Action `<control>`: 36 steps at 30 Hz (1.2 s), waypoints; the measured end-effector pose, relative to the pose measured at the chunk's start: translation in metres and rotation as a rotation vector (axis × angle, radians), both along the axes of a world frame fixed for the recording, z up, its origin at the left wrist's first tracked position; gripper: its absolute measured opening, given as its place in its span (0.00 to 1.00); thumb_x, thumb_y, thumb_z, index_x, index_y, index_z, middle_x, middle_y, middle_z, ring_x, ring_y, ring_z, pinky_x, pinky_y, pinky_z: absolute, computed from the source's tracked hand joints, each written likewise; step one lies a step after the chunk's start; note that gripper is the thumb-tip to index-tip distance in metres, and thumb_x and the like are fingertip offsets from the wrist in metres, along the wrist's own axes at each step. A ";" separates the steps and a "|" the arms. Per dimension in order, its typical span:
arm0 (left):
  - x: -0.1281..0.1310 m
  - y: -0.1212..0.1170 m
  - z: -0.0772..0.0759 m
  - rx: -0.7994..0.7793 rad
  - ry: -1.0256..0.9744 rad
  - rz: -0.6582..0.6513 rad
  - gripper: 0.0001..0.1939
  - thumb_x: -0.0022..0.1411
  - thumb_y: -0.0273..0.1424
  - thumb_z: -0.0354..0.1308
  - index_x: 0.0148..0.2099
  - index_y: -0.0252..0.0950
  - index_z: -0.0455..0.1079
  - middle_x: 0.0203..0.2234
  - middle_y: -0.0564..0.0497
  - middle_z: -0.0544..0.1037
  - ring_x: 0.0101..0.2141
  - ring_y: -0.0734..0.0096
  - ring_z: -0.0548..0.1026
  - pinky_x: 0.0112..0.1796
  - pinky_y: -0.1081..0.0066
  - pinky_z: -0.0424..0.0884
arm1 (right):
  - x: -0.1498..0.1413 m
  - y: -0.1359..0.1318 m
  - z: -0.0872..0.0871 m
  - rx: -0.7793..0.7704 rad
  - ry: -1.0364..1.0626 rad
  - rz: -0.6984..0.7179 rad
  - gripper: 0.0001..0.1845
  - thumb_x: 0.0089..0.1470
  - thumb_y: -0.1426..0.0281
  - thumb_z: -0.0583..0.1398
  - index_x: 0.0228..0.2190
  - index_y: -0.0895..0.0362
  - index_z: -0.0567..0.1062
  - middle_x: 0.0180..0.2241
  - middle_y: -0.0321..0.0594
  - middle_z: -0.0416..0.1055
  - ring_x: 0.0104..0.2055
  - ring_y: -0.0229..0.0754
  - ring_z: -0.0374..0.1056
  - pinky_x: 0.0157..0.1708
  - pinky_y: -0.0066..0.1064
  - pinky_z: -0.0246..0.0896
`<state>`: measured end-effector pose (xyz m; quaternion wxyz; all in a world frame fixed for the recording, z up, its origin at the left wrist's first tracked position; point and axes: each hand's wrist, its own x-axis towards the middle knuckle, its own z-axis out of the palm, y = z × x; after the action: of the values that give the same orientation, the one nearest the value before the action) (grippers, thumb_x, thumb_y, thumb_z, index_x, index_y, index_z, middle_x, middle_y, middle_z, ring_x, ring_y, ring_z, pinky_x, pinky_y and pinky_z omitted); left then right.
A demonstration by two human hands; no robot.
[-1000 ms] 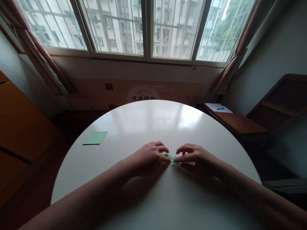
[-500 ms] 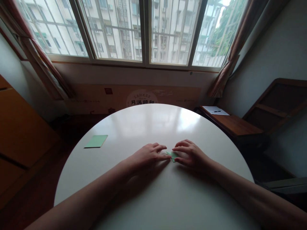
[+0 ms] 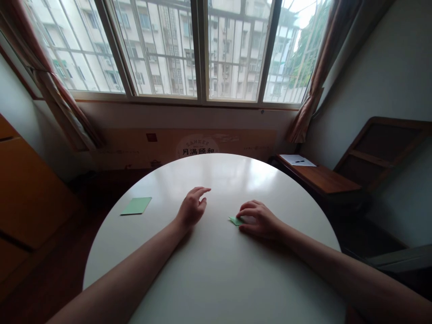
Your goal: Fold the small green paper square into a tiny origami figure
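A small piece of folded green paper lies on the white round table, with a pointed tip toward the left. My right hand is closed on its right side, fingers on the far edge and thumb near the front; part of the paper is hidden under them. To the left, apart from the paper, my left hand is held over the table with nothing in it, index finger stretched out and thumb apart. Flat on the left of the table rests a green square of paper, perhaps a stack.
Beyond the table's right edge stands a wooden bench or side table bearing white paper and a pen. An orange wooden cabinet is on the left. A printed cardboard panel stands below the barred window.
My left hand has let go of the folded paper and moved left and away, rising. My right hand stays on the paper. The camera view has tilted up slightly.
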<state>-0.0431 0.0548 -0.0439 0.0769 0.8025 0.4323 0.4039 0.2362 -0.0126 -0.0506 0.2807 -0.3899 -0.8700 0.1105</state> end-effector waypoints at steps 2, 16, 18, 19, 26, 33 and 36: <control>-0.002 0.003 -0.001 0.008 -0.009 0.056 0.18 0.61 0.22 0.49 0.50 0.34 0.74 0.48 0.43 0.76 0.49 0.58 0.74 0.53 0.58 0.72 | 0.000 0.001 0.000 -0.016 0.025 0.003 0.13 0.51 0.62 0.69 0.40 0.50 0.81 0.43 0.42 0.76 0.46 0.50 0.69 0.50 0.44 0.60; 0.002 -0.007 0.002 0.104 0.127 0.088 0.18 0.57 0.20 0.54 0.47 0.36 0.74 0.46 0.44 0.77 0.51 0.56 0.73 0.55 0.55 0.69 | 0.005 0.008 -0.004 -0.136 0.256 0.039 0.11 0.48 0.65 0.70 0.35 0.53 0.82 0.37 0.40 0.78 0.43 0.48 0.73 0.45 0.37 0.68; 0.001 -0.007 0.003 0.105 0.137 0.106 0.17 0.56 0.20 0.53 0.47 0.35 0.74 0.46 0.43 0.78 0.50 0.55 0.73 0.55 0.54 0.69 | 0.005 0.006 -0.005 -0.139 0.268 0.011 0.12 0.48 0.65 0.70 0.36 0.54 0.82 0.37 0.42 0.78 0.42 0.48 0.73 0.44 0.37 0.69; 0.001 -0.007 0.003 0.105 0.141 0.113 0.17 0.56 0.19 0.53 0.47 0.35 0.74 0.45 0.42 0.78 0.50 0.55 0.73 0.55 0.54 0.69 | 0.005 0.006 -0.006 -0.140 0.271 -0.002 0.13 0.48 0.64 0.70 0.37 0.54 0.82 0.38 0.43 0.78 0.41 0.48 0.74 0.43 0.37 0.69; 0.003 -0.009 0.006 0.105 0.173 0.135 0.17 0.55 0.19 0.53 0.45 0.36 0.75 0.44 0.43 0.78 0.49 0.54 0.74 0.54 0.54 0.70 | 0.007 0.008 -0.004 -0.119 0.263 -0.016 0.22 0.45 0.65 0.71 0.44 0.53 0.81 0.47 0.46 0.76 0.49 0.51 0.72 0.49 0.41 0.68; 0.004 -0.009 0.007 0.099 0.202 0.141 0.16 0.55 0.20 0.53 0.44 0.36 0.75 0.43 0.43 0.79 0.47 0.54 0.75 0.53 0.53 0.71 | 0.005 0.003 0.003 -0.083 0.183 0.002 0.11 0.48 0.66 0.70 0.37 0.51 0.84 0.45 0.43 0.77 0.48 0.52 0.72 0.51 0.42 0.64; 0.005 -0.008 0.006 0.093 0.215 0.142 0.16 0.55 0.19 0.53 0.44 0.36 0.75 0.42 0.43 0.79 0.47 0.54 0.75 0.53 0.54 0.71 | 0.003 0.001 0.003 -0.065 0.171 -0.006 0.10 0.49 0.67 0.69 0.37 0.50 0.84 0.44 0.42 0.78 0.48 0.51 0.71 0.51 0.41 0.63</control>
<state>-0.0382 0.0464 -0.0378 -0.0359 0.8114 0.4745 0.3395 0.2395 -0.0112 -0.0473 0.3417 -0.3907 -0.8375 0.1709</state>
